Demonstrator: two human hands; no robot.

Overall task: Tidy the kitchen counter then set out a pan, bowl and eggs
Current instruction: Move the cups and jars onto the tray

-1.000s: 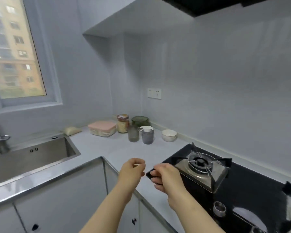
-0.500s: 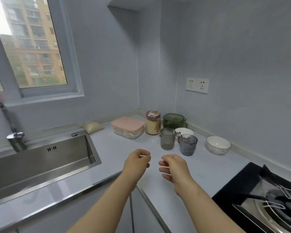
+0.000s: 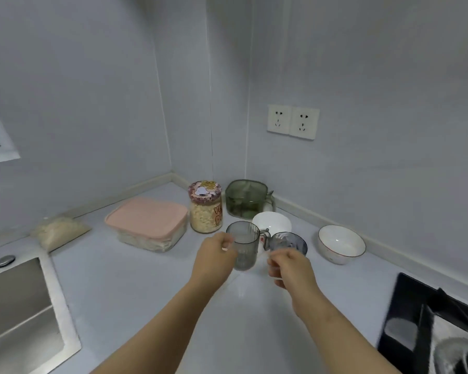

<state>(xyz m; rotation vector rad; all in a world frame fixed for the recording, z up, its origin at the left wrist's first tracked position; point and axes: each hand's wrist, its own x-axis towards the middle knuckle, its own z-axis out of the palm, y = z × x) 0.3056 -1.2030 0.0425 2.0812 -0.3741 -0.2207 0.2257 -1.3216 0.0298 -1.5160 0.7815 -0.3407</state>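
My left hand [image 3: 215, 256] is at the left side of a tall grey ribbed glass cup [image 3: 245, 247]. Its fingers are loosely curled at the cup's edge and not wrapped round it. My right hand [image 3: 291, 268] hovers just in front of a blue-grey glass mug [image 3: 289, 240], fingers loosely curled, holding nothing and hiding the mug's lower part. A white bowl with a dark rim [image 3: 335, 256] stands to the right by the wall. A smaller white bowl [image 3: 272, 222] sits behind the two cups. No pan or eggs are in view.
In the corner stand a cartoon-lid jar [image 3: 206, 211], a green lidded container [image 3: 243, 198] and a pink-lidded box [image 3: 146, 218]. A bag of grains [image 3: 58, 230] lies by the steel sink [image 3: 19, 306] at left. The black gas stove [image 3: 441, 333] is at lower right.
The view has turned left and closed in on the corner. Both hands have moved forward from over the counter edge up to the two cups.
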